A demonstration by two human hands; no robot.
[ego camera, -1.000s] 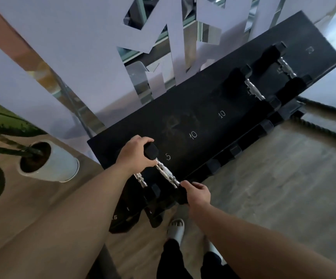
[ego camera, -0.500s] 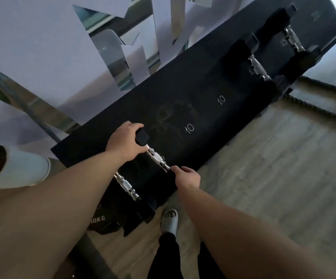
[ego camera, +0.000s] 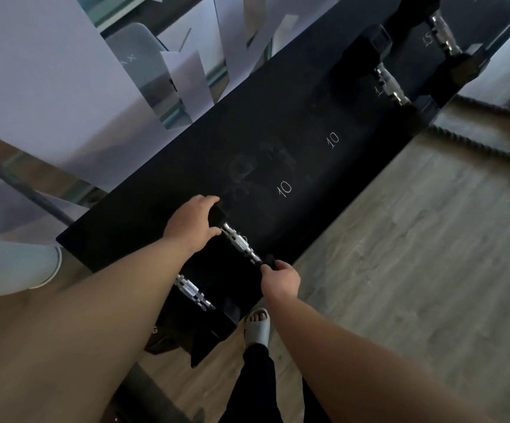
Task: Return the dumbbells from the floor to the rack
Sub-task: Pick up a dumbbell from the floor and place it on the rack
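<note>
A small black dumbbell with a chrome handle [ego camera: 241,244] lies on the left part of the black rack [ego camera: 278,148]. My left hand [ego camera: 194,222] wraps its far head. My right hand [ego camera: 279,277] grips its near head at the rack's front edge. A second dumbbell [ego camera: 194,293] rests just left of it, partly under my left forearm. Two larger dumbbells [ego camera: 389,85] [ego camera: 443,35] sit at the rack's far right end. White "10" marks label the bare slots between.
A white plant pot [ego camera: 12,267] stands on the floor at the left. A thick black rope [ego camera: 491,141] lies on the wood floor to the right. My sandalled foot [ego camera: 258,326] is near the rack's lower edge. Mirrored wall panels rise behind the rack.
Both hands stay on the small dumbbell's heads and it has settled a little on the rack. My head has shifted left and closer, so the pot slid towards the frame edge.
</note>
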